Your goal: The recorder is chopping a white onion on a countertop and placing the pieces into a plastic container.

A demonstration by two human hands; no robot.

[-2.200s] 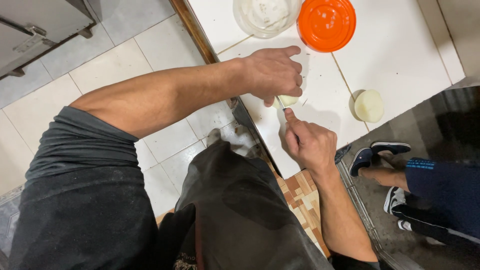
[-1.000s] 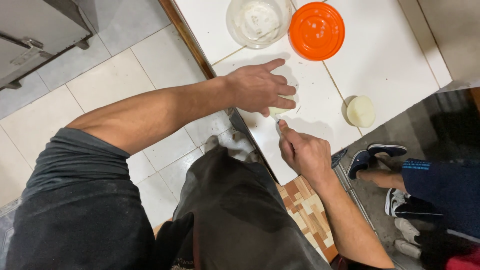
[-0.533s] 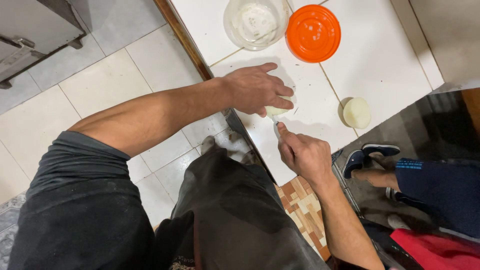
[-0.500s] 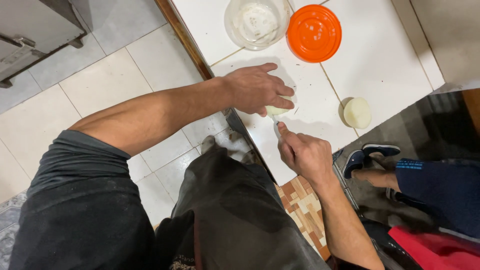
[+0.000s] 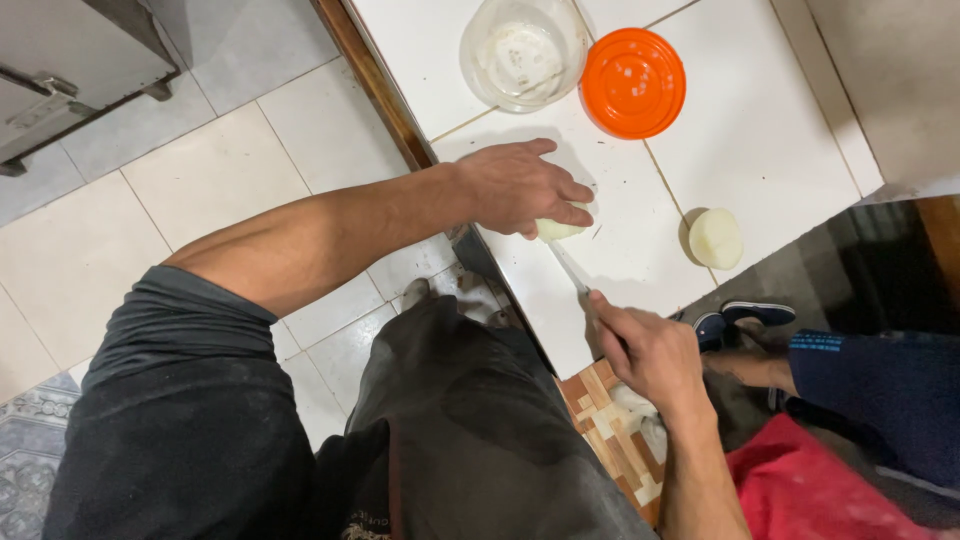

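The white tiled counter (image 5: 760,130) is filling the upper right of the view, with a wooden edge strip (image 5: 375,85) running along its near side and pale floor tiles (image 5: 120,230) spreading out to the left. On the counter, well apart from the hands, a clear plastic container (image 5: 523,50) is sitting with something whitish inside, and an orange round lid (image 5: 632,82) is lying just beside it. The left hand (image 5: 520,188) is curling down over a peeled onion half (image 5: 560,227), fingers clamped on it and pinning it flat to the counter, so most of the piece is hiding under the knuckles. The right hand (image 5: 645,350) is closing in a fist around the handle of a knife (image 5: 572,270), forefinger laid along the top, and the blade is slanting up toward the onion half with its tip at or just beside it (whether it is already in the flesh cannot be told from here). A second peeled onion half (image 5: 716,238) is resting alone to the right, near the counter's edge. The step in hand looks like slicing the held piece; a clean cut would call for keeping the left fingertips tucked back from the blade and drawing the knife straight down through it. A bystander's sandalled foot (image 5: 745,318) is showing below the counter.
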